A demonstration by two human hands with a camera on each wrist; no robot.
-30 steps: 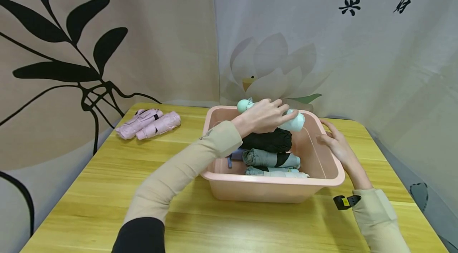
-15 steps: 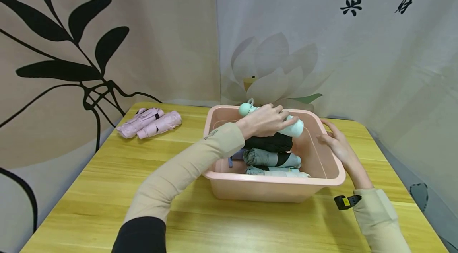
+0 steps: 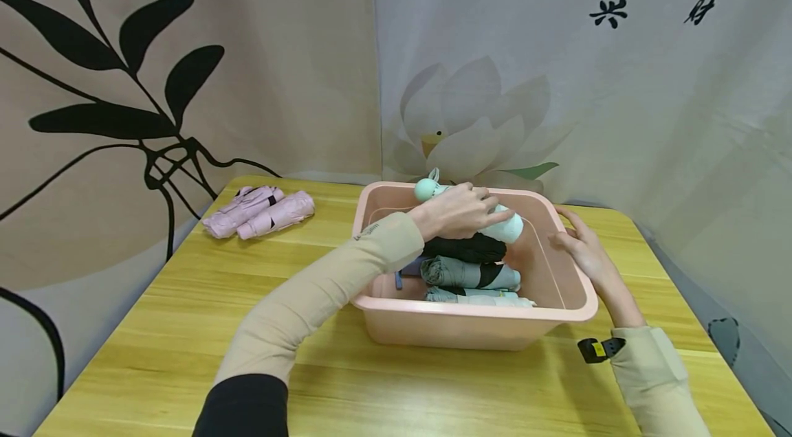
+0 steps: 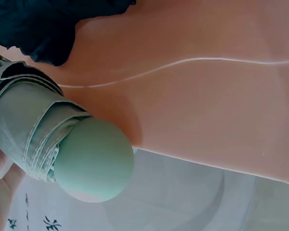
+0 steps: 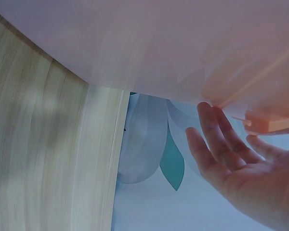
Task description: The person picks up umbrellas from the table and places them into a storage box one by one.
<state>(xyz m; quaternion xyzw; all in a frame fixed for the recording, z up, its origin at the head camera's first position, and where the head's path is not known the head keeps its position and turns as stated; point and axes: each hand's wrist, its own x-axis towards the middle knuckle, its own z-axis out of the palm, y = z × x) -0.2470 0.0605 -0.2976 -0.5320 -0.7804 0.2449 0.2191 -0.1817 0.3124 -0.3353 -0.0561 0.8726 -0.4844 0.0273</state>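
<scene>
My left hand (image 3: 454, 211) grips a mint-green folded umbrella (image 3: 509, 225) inside the far part of the pink plastic tub (image 3: 470, 327). Its round handle end (image 4: 94, 159) sticks out on the left, close to the tub wall in the left wrist view. The middle of the umbrella is hidden under the hand. Just nearer lies a black folded umbrella (image 3: 473, 249), then a grey-blue one (image 3: 454, 273) and a pale bundle (image 3: 489, 298). My right hand (image 3: 584, 249) holds the tub's right rim, thumb over the edge; its fingers (image 5: 207, 139) touch the outer wall.
Two pink-lilac folded umbrellas (image 3: 275, 214) lie side by side at the table's back left. A blue piece (image 3: 410, 269) shows at the tub's left. The wooden table (image 3: 185, 341) ends at a printed curtain (image 3: 297, 45) behind.
My left hand and the mint umbrella have moved down slightly, lower into the tub. The right hand stays on the rim, and the other umbrellas have not moved.
</scene>
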